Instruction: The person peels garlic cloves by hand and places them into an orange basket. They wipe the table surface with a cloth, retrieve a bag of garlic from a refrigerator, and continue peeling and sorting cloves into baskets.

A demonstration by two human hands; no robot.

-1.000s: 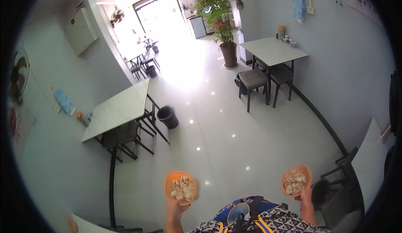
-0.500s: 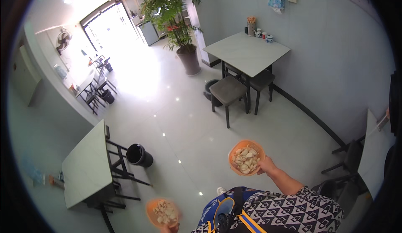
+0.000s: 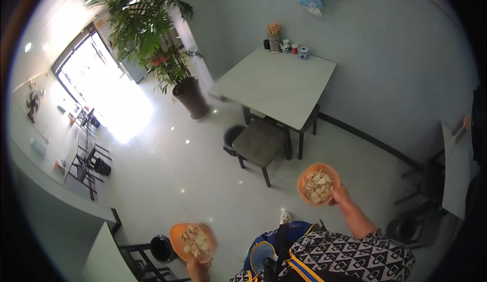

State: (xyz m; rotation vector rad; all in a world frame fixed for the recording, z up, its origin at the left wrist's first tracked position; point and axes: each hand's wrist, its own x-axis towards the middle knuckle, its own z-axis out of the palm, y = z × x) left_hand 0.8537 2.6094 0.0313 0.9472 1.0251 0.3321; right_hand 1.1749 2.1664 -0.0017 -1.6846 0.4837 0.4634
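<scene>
My right hand [image 3: 341, 196] grips the rim of an orange plastic basket [image 3: 303, 172], which hangs in the air in front of me at the right. Pale garlic cloves [image 3: 318, 186] lie heaped inside it. Lower left, my left hand [image 3: 198, 268] is closed on the near edge of a second orange basket [image 3: 177, 232]. That one is a little blurred and carries more pale garlic cloves [image 3: 195, 242]. The fingers of both hands are partly hidden by the baskets.
Ahead stands a white-topped table [image 3: 276, 86] with a chopstick holder [image 3: 274, 42] and small jars. A dark stool [image 3: 261, 141] juts out before it. A potted plant [image 3: 192, 99] is farther left; a black bin [image 3: 162, 249] and another table [image 3: 105, 259] flank my left hand.
I have moved forward and turned right, so the table and stool ahead look nearer. Both baskets stay in my hands; the left one is held higher in view, the right one slightly farther right.
</scene>
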